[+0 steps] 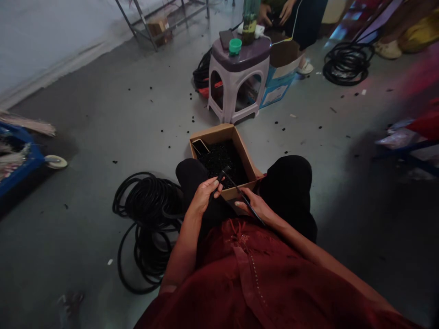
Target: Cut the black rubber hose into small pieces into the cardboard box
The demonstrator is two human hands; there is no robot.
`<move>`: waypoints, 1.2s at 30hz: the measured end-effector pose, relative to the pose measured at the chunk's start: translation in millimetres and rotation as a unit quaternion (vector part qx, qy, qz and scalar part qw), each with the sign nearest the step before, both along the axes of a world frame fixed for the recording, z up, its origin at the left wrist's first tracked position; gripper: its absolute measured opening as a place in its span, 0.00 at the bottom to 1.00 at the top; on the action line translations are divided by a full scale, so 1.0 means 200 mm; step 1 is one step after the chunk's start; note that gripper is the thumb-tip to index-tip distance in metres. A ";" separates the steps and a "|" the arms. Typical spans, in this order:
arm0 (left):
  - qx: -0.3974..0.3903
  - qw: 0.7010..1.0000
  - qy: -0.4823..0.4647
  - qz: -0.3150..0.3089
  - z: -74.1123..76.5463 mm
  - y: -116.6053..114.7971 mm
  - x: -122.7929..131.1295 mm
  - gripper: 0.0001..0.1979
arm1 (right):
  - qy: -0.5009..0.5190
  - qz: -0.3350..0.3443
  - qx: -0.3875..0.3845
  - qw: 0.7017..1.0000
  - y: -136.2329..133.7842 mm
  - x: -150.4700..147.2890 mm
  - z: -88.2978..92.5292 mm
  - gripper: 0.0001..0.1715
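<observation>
My left hand (207, 194) is closed around a short black piece (222, 175), pinched between thumb and fingers above the near side of a cardboard box. A thin black tube (247, 201) slants from that piece down to the right, into my right hand (258, 205), whose fingers curl around it. Whether tube and piece are joined I cannot tell. Beneath both hands, between my knees, the open cardboard box (245, 151) holds a heap of small black parts (224, 157). A phone (200, 147) rests in its far left corner.
Coils of black tubing (147, 201) lie on the floor by my left knee. Beyond the box stands a plastic stool (224, 89) with a bottle (250, 23) and green cap (235, 45). A co-worker's hands (277, 13) are behind it. A blue cart (20, 155) stands left.
</observation>
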State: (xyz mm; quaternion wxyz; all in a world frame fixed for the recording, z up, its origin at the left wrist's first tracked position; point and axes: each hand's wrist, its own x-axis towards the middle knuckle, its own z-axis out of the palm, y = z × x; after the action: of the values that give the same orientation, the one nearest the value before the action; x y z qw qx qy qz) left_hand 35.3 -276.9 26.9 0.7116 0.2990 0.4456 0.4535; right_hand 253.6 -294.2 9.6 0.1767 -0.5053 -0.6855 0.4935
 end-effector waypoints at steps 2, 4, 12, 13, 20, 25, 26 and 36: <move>0.002 1.000 0.004 -0.005 0.00 0.00 0.00 0.23 | -0.008 0.007 0.006 1.000 0.01 -0.01 0.00 0.28; 0.002 1.000 0.005 -0.010 0.00 -0.01 0.01 0.22 | -0.011 0.009 0.007 1.000 0.01 0.00 -0.01 0.29; 0.016 0.999 0.026 -0.040 0.00 -0.01 0.02 0.19 | -0.005 0.007 0.014 1.000 0.02 0.00 -0.01 0.28; 0.016 0.998 0.030 -0.044 0.00 -0.01 0.02 0.19 | -0.004 0.008 0.013 1.000 0.02 0.00 -0.01 0.28; 0.014 0.997 0.049 -0.052 0.00 -0.02 0.03 0.19 | -0.012 0.002 0.028 1.000 0.02 0.00 -0.01 0.27; 0.016 0.997 0.050 -0.060 -0.02 -0.02 0.02 0.19 | 0.003 0.004 0.015 1.000 0.02 0.00 0.02 0.28; 0.017 0.997 0.048 -0.061 -0.02 -0.02 0.01 0.19 | 0.011 0.006 0.003 1.000 0.02 0.00 0.03 0.28; 0.006 0.997 0.035 -0.062 -0.02 -0.02 0.01 0.22 | 0.063 0.027 -0.054 0.996 0.01 0.01 0.04 0.30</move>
State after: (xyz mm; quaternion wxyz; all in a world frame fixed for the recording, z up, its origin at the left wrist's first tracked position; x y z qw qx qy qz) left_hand 37.0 -281.4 22.0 0.7207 0.3462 0.4477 0.4003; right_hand 256.2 -291.3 17.1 0.1788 -0.4628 -0.6591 0.5652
